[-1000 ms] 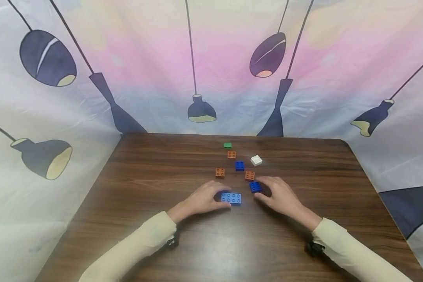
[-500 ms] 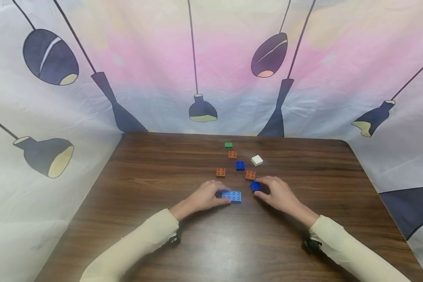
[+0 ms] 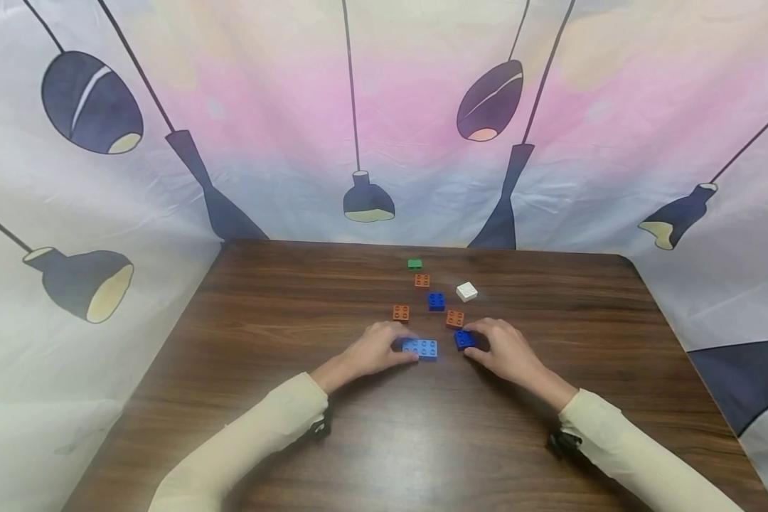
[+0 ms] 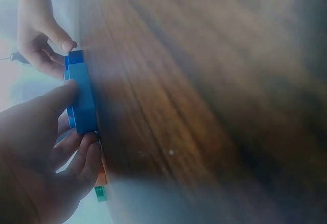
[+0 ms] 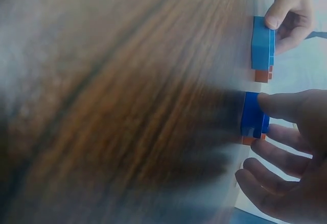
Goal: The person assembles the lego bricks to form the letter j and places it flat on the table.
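Observation:
My left hand [image 3: 377, 348] pinches a light blue building brick [image 3: 427, 348], two studs by four, between thumb and fingers at its left end. In the left wrist view the thumb lies against the near side of this light blue brick [image 4: 84, 104]. Just to the right, my right hand [image 3: 504, 350] pinches a dark blue square brick [image 3: 464, 340]. The right wrist view shows the thumb against that dark blue brick [image 5: 250, 114]. Both bricks stand studs up, close over the table, with a small gap between them. An orange brick [image 3: 454, 318] sits right behind the dark blue one.
Farther back on the wood-grain table [image 3: 281, 313] lie a second dark blue brick [image 3: 436, 301], two more orange bricks, one on the left [image 3: 400, 313], a white brick [image 3: 466, 291] and a green brick [image 3: 414, 264]. A printed cloth [image 3: 281, 142] hangs behind the table.
My left hand has pushed the light blue brick a little farther from me, nearly level with the dark blue one. The right hand has closed in on its dark blue brick, which stays about in place.

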`<action>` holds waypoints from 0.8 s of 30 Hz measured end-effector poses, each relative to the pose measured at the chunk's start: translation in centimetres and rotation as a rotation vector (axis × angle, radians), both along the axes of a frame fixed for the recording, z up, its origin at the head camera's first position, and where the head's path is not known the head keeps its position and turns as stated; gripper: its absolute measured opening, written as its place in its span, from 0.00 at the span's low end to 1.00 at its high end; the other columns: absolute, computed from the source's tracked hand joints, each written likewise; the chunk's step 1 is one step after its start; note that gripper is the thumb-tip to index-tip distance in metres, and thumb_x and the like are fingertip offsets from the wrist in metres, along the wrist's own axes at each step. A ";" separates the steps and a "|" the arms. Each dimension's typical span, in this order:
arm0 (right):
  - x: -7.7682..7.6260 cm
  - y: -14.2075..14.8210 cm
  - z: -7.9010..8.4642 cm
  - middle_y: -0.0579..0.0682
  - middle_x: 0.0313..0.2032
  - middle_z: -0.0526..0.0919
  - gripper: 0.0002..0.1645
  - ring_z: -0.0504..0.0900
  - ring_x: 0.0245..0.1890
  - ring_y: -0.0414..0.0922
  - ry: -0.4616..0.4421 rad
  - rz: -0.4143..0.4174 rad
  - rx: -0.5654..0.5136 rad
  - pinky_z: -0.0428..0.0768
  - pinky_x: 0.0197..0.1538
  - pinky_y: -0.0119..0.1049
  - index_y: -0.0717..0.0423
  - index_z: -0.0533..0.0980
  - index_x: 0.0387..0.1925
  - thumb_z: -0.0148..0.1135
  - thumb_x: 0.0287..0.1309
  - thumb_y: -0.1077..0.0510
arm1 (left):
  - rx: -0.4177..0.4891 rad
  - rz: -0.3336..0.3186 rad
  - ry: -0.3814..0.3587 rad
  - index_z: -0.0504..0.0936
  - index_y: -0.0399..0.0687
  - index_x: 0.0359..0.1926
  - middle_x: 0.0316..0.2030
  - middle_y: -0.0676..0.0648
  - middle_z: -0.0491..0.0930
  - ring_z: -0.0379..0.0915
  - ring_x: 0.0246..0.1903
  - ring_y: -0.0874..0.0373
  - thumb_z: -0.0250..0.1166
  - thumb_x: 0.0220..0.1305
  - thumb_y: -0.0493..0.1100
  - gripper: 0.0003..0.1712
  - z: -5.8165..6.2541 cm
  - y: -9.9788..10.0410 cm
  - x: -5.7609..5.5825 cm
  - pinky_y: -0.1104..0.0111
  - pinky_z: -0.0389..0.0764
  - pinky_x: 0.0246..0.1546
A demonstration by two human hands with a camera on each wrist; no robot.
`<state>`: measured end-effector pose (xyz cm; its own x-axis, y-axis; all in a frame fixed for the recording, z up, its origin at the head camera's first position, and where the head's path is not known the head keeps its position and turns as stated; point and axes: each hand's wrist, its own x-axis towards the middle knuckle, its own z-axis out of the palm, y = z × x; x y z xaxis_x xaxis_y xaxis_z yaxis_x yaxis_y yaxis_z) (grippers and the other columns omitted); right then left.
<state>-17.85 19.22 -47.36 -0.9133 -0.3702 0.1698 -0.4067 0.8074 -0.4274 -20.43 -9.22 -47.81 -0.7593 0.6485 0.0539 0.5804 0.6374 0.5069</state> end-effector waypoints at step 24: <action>-0.3 0.2 0.4 0.56 0.48 0.87 0.22 0.84 0.50 0.54 0.015 0.012 -0.035 0.81 0.52 0.55 0.59 0.84 0.50 0.77 0.56 0.55 | 0.020 0.009 -0.029 0.84 0.48 0.58 0.53 0.48 0.86 0.81 0.53 0.57 0.71 0.66 0.52 0.23 -0.1 -0.2 -0.6 0.63 0.80 0.56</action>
